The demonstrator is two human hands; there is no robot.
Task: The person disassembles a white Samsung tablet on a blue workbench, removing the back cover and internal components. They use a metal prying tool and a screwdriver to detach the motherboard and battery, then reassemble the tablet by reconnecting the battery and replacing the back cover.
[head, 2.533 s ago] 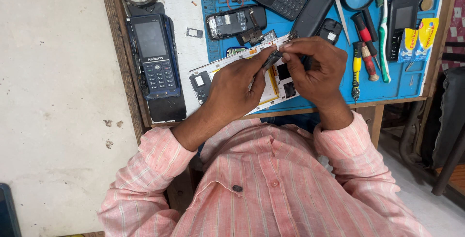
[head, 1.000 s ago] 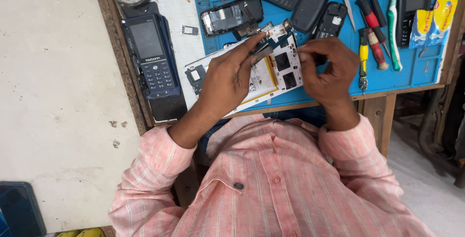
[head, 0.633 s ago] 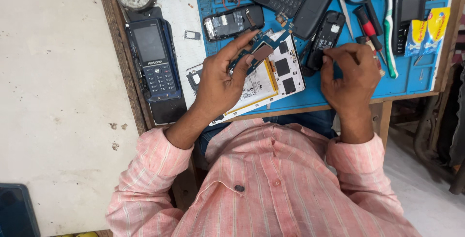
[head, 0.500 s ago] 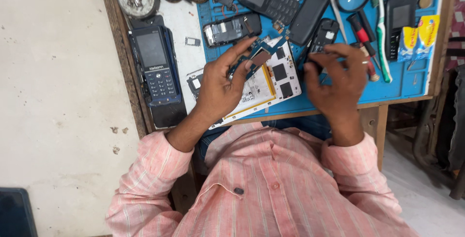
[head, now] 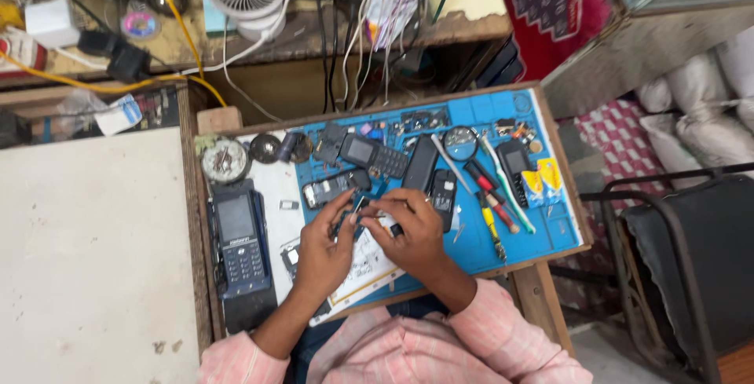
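Since the earlier frame, our view has pulled back and our right hand [head: 412,235] has returned from the tools to the white circuit board [head: 369,262] at the blue mat's [head: 542,227] near-left corner. Our left hand [head: 326,250] rests curled on the board's left part, fingers bent toward a small dark part. Our right hand pinches a slim tool; its tip is too small to tell. Both hands meet above the board, whose long axis runs left to right; neither is clearly nearer
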